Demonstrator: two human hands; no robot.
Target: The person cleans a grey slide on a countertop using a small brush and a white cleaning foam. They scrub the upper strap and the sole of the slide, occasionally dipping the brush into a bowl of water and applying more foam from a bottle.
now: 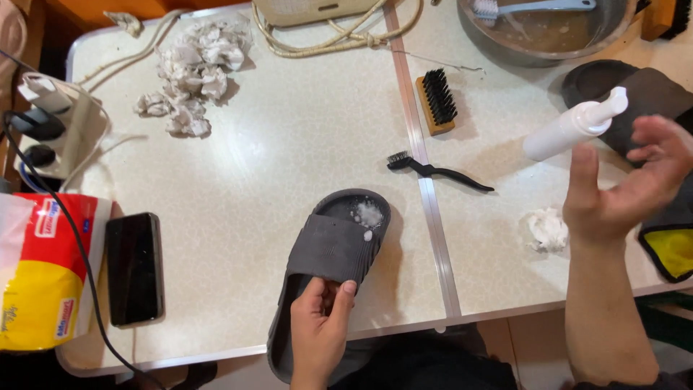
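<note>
At six o'clock your left hand pinches one dark grey rubber slide sandal dotted with white foam, while at three o'clock your right hand spreads empty beside one white pump bottle.

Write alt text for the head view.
A left hand holds a grey slide sandal with white foam at its toe on a pale table. The right hand is raised open beside a white pump bottle. Two brushes lie behind.
</note>
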